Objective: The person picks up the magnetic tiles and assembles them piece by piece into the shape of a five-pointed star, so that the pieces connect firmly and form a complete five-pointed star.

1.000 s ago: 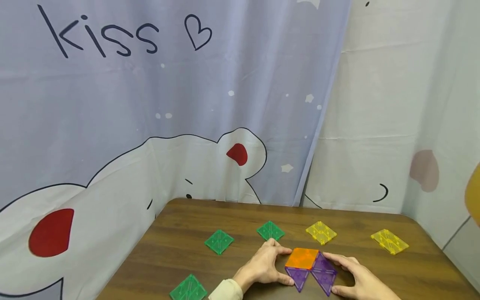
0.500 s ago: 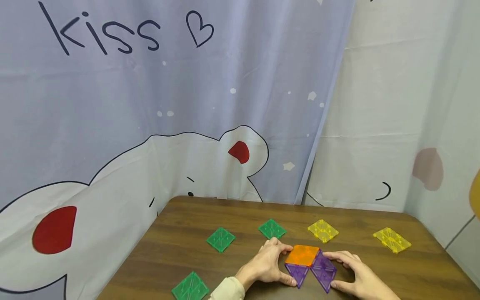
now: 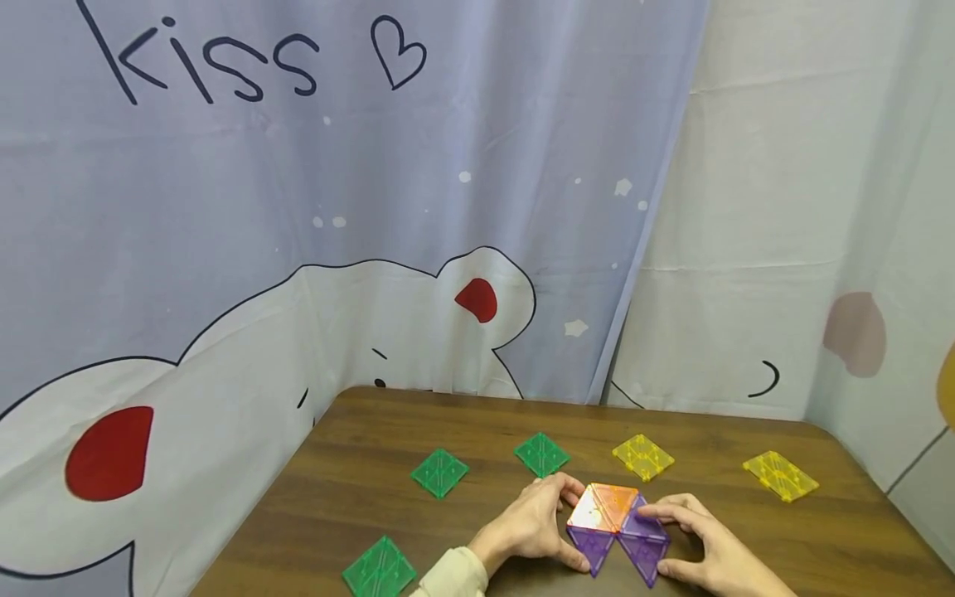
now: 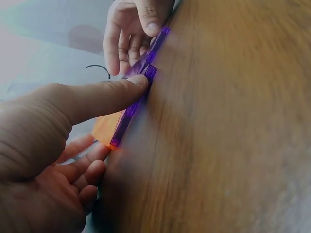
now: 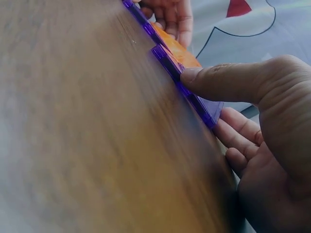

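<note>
A flat cluster of translucent magnetic tiles lies on the table between my hands. Two orange triangles (image 3: 606, 504) form its far part, and the left one catches a bright glare. A purple triangle (image 3: 592, 547) joins them at the near left; two more purple triangles (image 3: 645, 554) sit along the right. My left hand (image 3: 531, 522) grips the cluster's left side, thumb on the purple triangle's edge (image 4: 127, 116), fingers by the orange side. With thumb and fingers, my right hand (image 3: 712, 543) pinches the right purple pair (image 5: 194, 102), its index finger overlapping the upper one.
Beyond the hands, two green tile diamonds (image 3: 440, 473) and two yellow ones (image 3: 643, 458) lie spread on the brown wooden table (image 3: 358, 464). A larger-looking green diamond (image 3: 380, 568) lies at the near left. A printed curtain (image 3: 418, 182) hangs behind the table.
The left orange triangle has turned from plain orange to bright glare. My right index finger has shifted left over the purple tile. Both hands keep their places around the cluster.
</note>
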A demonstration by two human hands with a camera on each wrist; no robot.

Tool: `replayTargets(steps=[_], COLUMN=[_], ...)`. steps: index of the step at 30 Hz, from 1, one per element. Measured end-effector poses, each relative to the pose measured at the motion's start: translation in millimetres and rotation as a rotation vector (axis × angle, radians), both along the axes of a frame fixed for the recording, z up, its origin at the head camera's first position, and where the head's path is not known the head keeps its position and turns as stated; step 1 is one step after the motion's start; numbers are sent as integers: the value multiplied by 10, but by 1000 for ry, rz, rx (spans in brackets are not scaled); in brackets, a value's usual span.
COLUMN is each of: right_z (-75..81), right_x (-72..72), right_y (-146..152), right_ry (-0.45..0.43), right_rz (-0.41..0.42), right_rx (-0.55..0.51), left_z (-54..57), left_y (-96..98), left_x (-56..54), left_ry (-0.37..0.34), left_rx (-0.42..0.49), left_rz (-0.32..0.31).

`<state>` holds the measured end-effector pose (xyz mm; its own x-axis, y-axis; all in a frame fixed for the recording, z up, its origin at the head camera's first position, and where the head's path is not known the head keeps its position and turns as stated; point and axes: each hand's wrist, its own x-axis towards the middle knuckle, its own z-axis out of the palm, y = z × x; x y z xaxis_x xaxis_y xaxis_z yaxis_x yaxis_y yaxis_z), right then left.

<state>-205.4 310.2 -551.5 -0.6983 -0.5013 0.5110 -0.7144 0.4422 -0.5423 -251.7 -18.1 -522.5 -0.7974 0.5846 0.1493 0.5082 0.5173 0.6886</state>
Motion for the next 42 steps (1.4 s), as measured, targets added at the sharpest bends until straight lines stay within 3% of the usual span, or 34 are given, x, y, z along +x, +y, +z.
replayTargets(steps=[4, 6, 11, 13, 16, 18, 22, 31, 42], right_z=[-21, -28, -18, -9, 0, 2, 7, 48, 21], right_x=[-13, -26, -34, -31, -33, -35, -19, 25, 37], right_y=[-2, 8, 36, 39, 36, 35, 20, -137, -166], right_ry=[-35, -73, -147, -158, -161, -161, -171, -189, -138], right_rz=[34, 49, 71, 77, 82, 83, 75, -134, -49], right_rx=[-22, -32, -37, -37, -39, -41, -64, -40, -88], left_z=[-19, -18, 26, 34, 16, -6, -30, -67, -120], left_y=[-13, -23, -29, -16, 11, 20, 33, 85, 192], left_x=[-23, -33, -16, 7, 29, 33, 35, 20, 84], left_ry=[-18, -61, -293, -385, -463, -479, -510, -576, -628], left_rx=[47, 81, 264, 333, 400, 419, 485, 648, 734], left_rz=[-48, -70, -105, -90, -45, -14, -9, -5, 15])
